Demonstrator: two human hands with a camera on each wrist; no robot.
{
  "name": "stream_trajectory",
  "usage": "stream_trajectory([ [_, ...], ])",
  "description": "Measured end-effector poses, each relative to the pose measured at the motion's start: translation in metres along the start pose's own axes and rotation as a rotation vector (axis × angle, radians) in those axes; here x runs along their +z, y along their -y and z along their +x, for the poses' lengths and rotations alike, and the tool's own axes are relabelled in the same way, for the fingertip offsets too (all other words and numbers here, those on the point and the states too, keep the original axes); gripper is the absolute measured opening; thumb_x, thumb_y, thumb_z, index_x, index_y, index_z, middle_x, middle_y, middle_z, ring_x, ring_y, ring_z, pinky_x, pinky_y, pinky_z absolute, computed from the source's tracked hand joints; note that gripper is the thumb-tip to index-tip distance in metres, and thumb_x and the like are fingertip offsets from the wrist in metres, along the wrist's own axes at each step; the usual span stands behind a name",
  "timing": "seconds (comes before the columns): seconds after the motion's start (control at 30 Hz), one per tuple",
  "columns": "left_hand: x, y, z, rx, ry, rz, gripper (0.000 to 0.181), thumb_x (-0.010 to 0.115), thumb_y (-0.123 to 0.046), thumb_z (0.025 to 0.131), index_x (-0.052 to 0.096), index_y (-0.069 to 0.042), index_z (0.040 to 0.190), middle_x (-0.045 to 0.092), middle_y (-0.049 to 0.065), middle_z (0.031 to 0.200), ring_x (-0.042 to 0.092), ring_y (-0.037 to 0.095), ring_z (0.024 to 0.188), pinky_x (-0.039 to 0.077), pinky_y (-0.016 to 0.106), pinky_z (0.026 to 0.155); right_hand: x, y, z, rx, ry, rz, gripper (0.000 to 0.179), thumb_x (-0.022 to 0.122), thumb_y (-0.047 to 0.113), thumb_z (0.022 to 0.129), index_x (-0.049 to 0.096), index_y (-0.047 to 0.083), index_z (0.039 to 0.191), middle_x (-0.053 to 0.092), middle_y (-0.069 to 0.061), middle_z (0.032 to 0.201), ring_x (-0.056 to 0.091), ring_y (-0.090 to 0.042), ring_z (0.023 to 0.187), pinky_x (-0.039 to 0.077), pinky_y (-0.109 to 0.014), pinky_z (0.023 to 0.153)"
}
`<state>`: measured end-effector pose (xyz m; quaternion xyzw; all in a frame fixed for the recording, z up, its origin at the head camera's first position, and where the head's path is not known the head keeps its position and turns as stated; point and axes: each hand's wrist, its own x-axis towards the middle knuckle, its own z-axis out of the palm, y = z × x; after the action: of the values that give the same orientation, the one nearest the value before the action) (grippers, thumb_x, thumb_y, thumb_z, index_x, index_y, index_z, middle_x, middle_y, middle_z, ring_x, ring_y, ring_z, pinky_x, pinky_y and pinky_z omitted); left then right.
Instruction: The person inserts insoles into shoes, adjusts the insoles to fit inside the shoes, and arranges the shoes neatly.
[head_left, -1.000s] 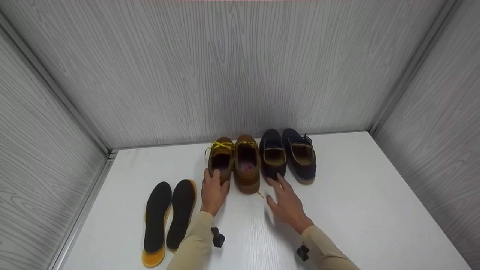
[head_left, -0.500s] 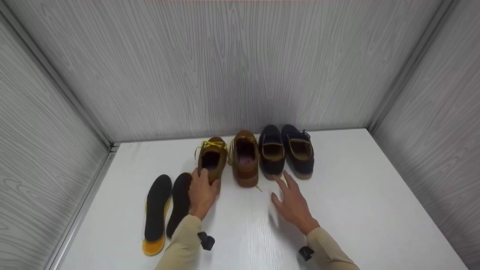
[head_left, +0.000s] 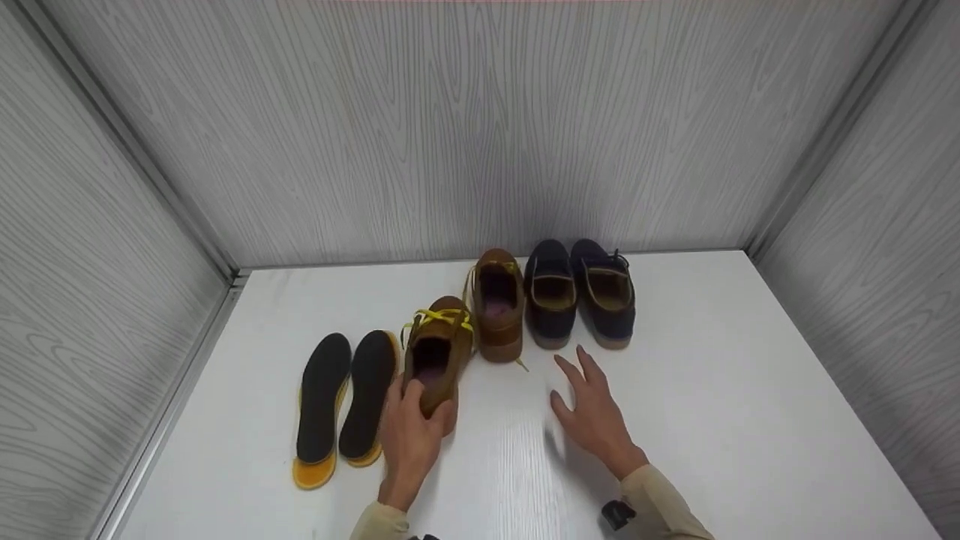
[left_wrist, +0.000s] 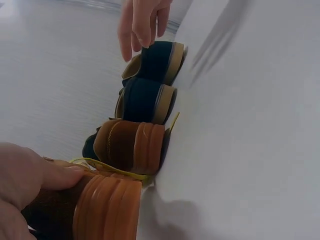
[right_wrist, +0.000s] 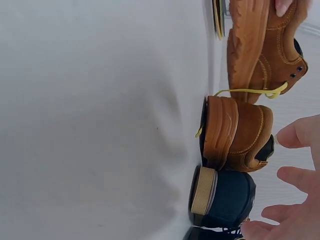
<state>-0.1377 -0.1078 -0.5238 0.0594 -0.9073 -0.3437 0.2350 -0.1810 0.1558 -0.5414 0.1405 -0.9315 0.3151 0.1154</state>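
Note:
My left hand [head_left: 412, 435] grips the heel of a brown shoe [head_left: 454, 337] with yellow laces, thumb on one side and fingers at the collar. In the right wrist view this shoe [right_wrist: 250, 45] hangs with its thick sole tilted. Its mate, a second brown shoe [head_left: 500, 330], stands behind it on the table, a yellow lace end trailing at its heel. My right hand [head_left: 596, 420] hovers with spread fingers in front of the dark blue shoes, holding nothing. One navy shoe [head_left: 553, 315] is beside the brown one; another navy shoe [head_left: 609, 307] stands at the right of the row.
Two black insoles with yellow undersides lie at the left: the outer insole [head_left: 322, 405] and the inner insole [head_left: 369, 390], close beside my left hand. The white table [head_left: 712, 420] ends at a grey wood-grain wall [head_left: 480, 135] at the back, with panels on both sides.
My left hand has pulled the left brown shoe out of the row, first leftward, then back toward me. The right hand has drawn slightly away from the navy shoes.

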Motion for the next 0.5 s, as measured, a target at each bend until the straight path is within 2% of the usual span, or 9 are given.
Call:
stream_trajectory([
  [0.1, 0.002, -0.003, -0.013, -0.013, -0.007, 0.0, 0.032, 0.08, -0.02, 0.076, 0.055, -0.01, 0.092, 0.051, 0.016, 0.126, 0.059, 0.035, 0.096, 0.048, 0.05, 0.07, -0.001, 0.004, -0.002, -0.001, 0.003, 0.007, 0.055, 0.062, 0.024, 0.091, 0.045, 0.013, 0.142, 0.024, -0.018, 0.153, 0.025, -0.035, 0.138, 0.034, -0.05, 0.101],
  [0.37, 0.007, -0.016, -0.046, -0.173, 0.076, 0.051, 0.031, 0.08, -0.024, 0.076, 0.057, -0.012, 0.092, 0.047, 0.015, 0.133, 0.056, 0.034, 0.106, 0.048, 0.056, 0.071, 0.002, 0.008, -0.011, -0.021, 0.027, 0.006, 0.054, 0.062, 0.024, 0.091, 0.046, 0.013, 0.141, 0.024, -0.018, 0.152, 0.025, -0.035, 0.137, 0.034, -0.05, 0.101],
  [0.5, 0.011, -0.026, -0.057, -0.213, 0.117, 0.107, 0.031, 0.081, -0.025, 0.075, 0.059, -0.014, 0.094, 0.045, 0.014, 0.133, 0.053, 0.034, 0.111, 0.047, 0.059, 0.07, 0.005, 0.008, -0.017, -0.018, 0.055, 0.008, 0.053, 0.063, 0.025, 0.091, 0.047, 0.014, 0.14, 0.024, -0.018, 0.153, 0.024, -0.035, 0.138, 0.032, -0.05, 0.102],
])
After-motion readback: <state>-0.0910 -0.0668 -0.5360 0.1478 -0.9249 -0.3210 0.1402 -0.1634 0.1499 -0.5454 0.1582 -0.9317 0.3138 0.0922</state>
